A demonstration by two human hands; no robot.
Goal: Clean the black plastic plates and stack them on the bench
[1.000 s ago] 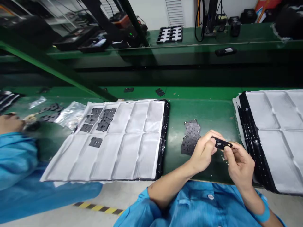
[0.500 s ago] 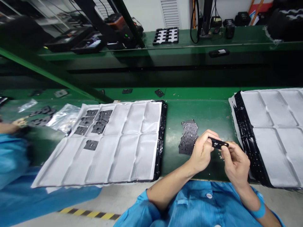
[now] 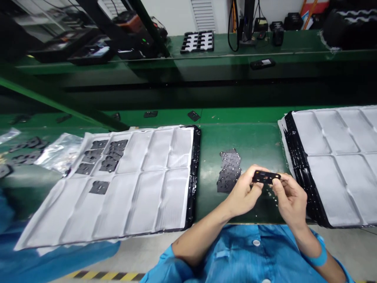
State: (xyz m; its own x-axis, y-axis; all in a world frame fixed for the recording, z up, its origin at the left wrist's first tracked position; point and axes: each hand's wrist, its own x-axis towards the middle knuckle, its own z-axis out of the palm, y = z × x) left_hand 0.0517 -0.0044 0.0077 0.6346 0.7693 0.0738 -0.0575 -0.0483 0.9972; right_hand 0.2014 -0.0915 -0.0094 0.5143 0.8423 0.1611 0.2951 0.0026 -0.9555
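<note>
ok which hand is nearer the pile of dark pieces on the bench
Left. The left hand is just right of the pile; the right hand is farther right, at the far end of the black part.

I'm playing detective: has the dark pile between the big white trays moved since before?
No. The dark pile keeps about the same gap from the left white tray; only the view shifted.

The person's left grip and right grip are near each other, both pinching; the bare left forearm and right forearm slant inward.
</note>
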